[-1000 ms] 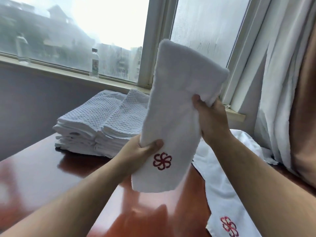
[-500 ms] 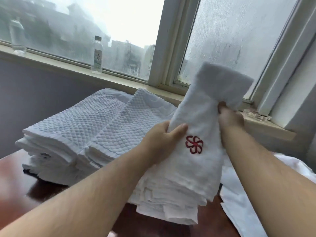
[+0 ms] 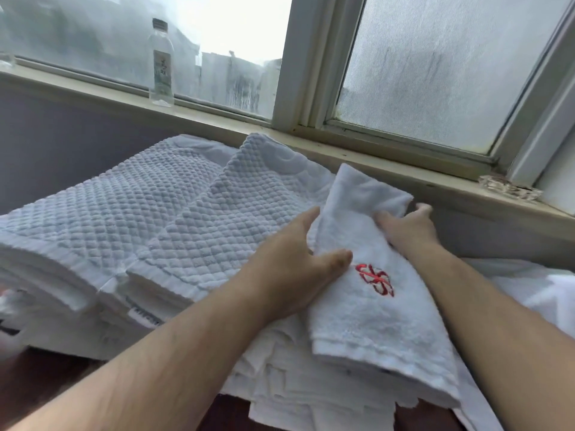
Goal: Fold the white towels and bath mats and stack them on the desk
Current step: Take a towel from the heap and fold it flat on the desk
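Note:
A folded white towel with a red emblem lies tilted on a pile of folded smooth towels on the red-brown desk. My left hand holds its left edge, thumb on top near the emblem. At the towel's far right corner my right hand grips the cloth. Two stacks of waffle-textured bath mats sit to the left, side by side and touching the towel pile.
Loose unfolded white cloth lies at the right on the desk. A clear water bottle stands on the windowsill behind the stacks, and a glass dish sits on the sill at the right. The window frame runs close behind.
Both hands have carried the folded towel from mid-air, forward and down, onto the towel pile beside the bath mats. My view has moved closer to the stacks.

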`<state>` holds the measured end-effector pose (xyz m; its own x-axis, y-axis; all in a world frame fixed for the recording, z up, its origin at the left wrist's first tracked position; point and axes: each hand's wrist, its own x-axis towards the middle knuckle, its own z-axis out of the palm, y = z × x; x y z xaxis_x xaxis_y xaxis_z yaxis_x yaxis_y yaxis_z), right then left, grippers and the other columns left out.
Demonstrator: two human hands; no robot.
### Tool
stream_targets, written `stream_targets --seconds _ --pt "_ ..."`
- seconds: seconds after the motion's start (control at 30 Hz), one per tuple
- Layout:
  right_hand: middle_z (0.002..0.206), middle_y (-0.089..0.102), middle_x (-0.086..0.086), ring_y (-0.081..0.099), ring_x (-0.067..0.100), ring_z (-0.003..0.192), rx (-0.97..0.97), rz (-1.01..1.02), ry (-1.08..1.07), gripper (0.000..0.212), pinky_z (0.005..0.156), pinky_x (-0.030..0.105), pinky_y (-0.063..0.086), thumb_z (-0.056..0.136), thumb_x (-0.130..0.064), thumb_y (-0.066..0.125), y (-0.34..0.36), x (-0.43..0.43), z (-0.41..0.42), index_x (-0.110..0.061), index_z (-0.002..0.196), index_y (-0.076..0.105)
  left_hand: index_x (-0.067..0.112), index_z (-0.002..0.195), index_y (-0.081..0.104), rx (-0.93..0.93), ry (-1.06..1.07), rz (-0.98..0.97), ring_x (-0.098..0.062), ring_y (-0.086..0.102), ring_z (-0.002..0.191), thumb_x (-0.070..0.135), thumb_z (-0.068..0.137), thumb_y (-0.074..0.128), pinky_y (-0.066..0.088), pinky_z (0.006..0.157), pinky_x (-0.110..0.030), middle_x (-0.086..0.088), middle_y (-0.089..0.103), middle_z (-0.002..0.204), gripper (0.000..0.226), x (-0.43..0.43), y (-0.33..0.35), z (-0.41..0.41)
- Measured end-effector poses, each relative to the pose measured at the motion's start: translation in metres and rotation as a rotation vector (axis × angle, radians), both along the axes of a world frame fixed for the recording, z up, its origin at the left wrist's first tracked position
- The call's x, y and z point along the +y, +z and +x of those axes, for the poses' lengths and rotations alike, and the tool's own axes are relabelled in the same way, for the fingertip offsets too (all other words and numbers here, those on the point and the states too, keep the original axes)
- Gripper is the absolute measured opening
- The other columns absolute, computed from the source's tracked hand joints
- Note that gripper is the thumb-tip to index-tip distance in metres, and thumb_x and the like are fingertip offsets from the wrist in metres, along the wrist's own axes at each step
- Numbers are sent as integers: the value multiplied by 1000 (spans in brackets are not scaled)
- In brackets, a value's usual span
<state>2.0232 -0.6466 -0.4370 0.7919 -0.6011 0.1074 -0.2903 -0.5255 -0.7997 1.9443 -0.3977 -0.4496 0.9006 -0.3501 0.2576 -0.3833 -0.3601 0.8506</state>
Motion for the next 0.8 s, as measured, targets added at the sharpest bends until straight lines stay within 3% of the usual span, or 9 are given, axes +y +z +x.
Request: stream_targets --seconds 0.07,0.1,0.2,0.27,0.33,0.43,0.53,0.67,0.8 --pt "150 33 18 41 40 134 -49 -246 18 82 108 50 40 87 -54 63 2 6 2 -32 154 22 47 150 36 -61 -2 33 20 59 85 47 90 68 38 65 1 21 68 87 68 3 0 -4" --pt "154 27 17 33 40 139 -16 -356 68 76 112 52 34 89 -59 57 3 10 4 -39 154 22 48 145 44 -79 -10 53 23 53 90 46 91 67 37 64 3 28 63 92 59 5 0 -6" --pt "165 7 14 6 36 151 128 -654 151 60 118 57 13 95 -67 36 6 16 12 -48 151 28 48 123 67 -88 -3 72 16 58 105 45 94 63 43 89 -2 29 68 110 30 6 -4 -12" --pt "166 -2 12 -6 36 152 168 -793 119 53 118 58 5 97 -65 28 9 15 20 -50 147 35 49 118 70 -112 37 107 16 55 105 48 94 61 40 89 0 31 67 112 25 5 -6 -14" --pt "165 5 10 -1 37 150 184 -941 76 47 117 58 5 99 -58 25 10 13 24 -47 138 47 51 118 68 -142 79 157 13 55 110 54 93 60 41 93 -6 30 66 116 27 5 -8 -14" --pt "139 52 8 41 33 128 105 -1098 101 55 101 50 28 100 -54 20 6 14 27 -34 118 68 55 118 65 -199 131 199 7 51 117 64 89 55 41 102 -23 30 64 120 32 4 -13 -16" --pt "126 62 10 55 30 114 65 -838 280 56 85 39 38 101 -56 23 -2 7 37 -25 121 66 54 122 61 -306 186 269 2 32 119 70 83 44 30 97 -20 29 42 122 45 3 -19 -16" --pt "142 54 10 53 31 124 106 -472 376 59 104 47 43 99 -64 30 -13 -7 51 -29 143 50 52 140 47 -343 209 413 4 2 141 67 91 33 3 109 -27 23 17 160 52 -4 -22 -8" --pt "147 50 7 51 29 128 119 -334 399 62 109 50 40 95 -68 35 -14 -6 57 -34 146 47 53 144 41 -316 235 497 -1 -4 146 66 96 31 -5 111 -31 16 15 165 51 -8 -28 2"
